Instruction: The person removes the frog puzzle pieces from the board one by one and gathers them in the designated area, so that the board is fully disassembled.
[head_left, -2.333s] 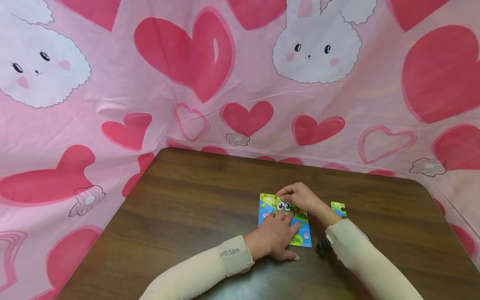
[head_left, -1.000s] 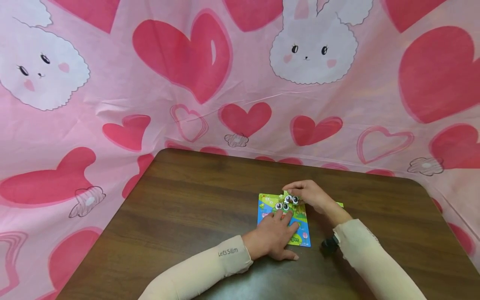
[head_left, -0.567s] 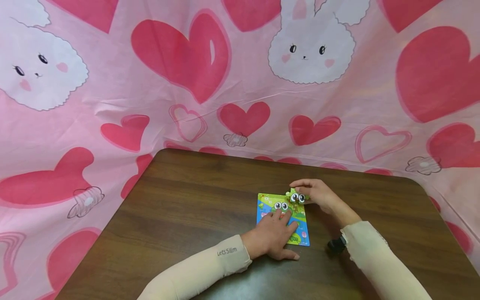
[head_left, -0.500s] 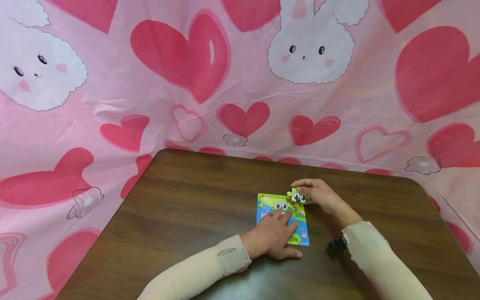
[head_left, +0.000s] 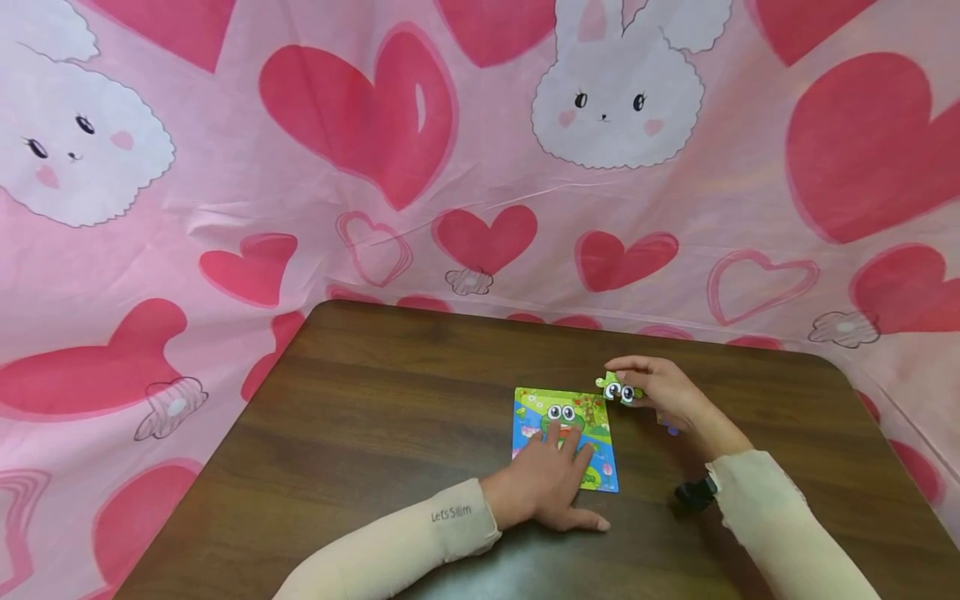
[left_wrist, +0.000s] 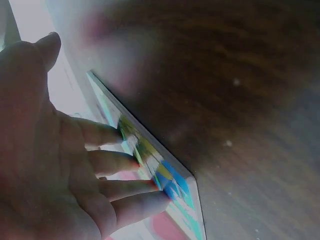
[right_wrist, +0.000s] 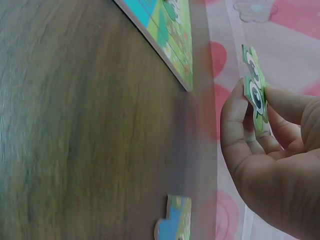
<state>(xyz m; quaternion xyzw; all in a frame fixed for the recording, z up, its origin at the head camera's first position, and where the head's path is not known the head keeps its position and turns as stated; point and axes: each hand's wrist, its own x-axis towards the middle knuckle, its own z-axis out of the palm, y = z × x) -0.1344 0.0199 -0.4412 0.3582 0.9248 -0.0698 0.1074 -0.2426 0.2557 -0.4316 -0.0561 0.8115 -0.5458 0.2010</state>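
Observation:
A puzzle board with a printed frog on green and blue lies flat on the table. My left hand rests on its lower part, fingers spread, covering some of the picture; the left wrist view shows those fingertips on the board. Just right of the board's far corner, my right hand pinches a green puzzle piece with frog eyes between thumb and fingers. In the right wrist view this piece is held up off the table.
A second puzzle piece, blue and green, lies on the brown wooden table, mostly hidden by my right hand in the head view. A black device sits on my right wrist. Behind the table hangs a pink heart-and-rabbit cloth.
My right hand has lifted the frog-eye piece away from the board's upper part and carried it right, past the corner. The frog picture beneath now shows. My left hand has stayed on the board.

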